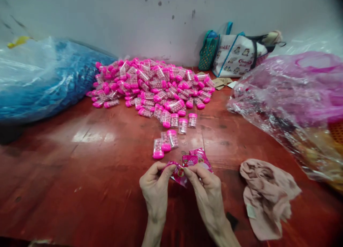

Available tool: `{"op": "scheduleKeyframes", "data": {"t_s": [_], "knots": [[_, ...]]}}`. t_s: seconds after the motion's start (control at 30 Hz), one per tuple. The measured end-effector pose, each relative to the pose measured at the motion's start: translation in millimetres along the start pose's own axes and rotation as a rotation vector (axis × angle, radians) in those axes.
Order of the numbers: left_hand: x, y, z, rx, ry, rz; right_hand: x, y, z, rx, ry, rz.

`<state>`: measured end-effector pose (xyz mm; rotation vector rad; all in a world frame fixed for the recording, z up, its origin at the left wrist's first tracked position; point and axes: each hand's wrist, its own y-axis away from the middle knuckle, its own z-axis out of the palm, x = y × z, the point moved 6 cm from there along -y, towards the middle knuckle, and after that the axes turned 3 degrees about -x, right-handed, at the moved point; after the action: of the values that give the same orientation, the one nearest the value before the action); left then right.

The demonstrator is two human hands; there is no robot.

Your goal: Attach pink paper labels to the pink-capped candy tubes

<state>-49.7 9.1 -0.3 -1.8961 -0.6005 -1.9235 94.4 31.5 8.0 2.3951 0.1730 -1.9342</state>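
My left hand [157, 184] and my right hand [205, 184] pinch a shiny pink printed wrapper [179, 175] between thumbs and fingers, just above the red table. Whether anything is inside the wrapper cannot be made out. Right behind it lie flat pink printed wrappers [197, 159], partly covered by my right hand. A few clear bottles with pink caps [173, 138], filled with small pink balls, lie just beyond my left hand. Farther back is a large heap of the same bottles [155, 82].
A big clear bag with blue contents [50, 79] fills the left side. Pink and clear plastic bags [289, 93] bulge on the right. A crumpled pink cloth [268, 197] lies to my right. Against the wall stand a white printed tote bag [233, 56] and a green patterned pouch [208, 52].
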Motion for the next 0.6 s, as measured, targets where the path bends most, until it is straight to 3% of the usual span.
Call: {"op": "scheduleKeyframes", "data": {"t_s": [0.17,0.3,0.43,0.6], "knots": [[-3,0,-4.9,0.047,0.067,-0.004,-8,1,-1,0.057,0.245,-0.227],[-9,0,-3.8,-0.042,0.112,-0.059,-7,1,2,0.053,0.235,-0.275],[-18,-2,-2.8,-0.159,0.218,-0.151,-6,0,1,0.014,0.192,-0.228],[-18,-3,-15.2,-0.06,0.135,-0.082,2,-2,3,-0.069,0.078,-0.055]]}}
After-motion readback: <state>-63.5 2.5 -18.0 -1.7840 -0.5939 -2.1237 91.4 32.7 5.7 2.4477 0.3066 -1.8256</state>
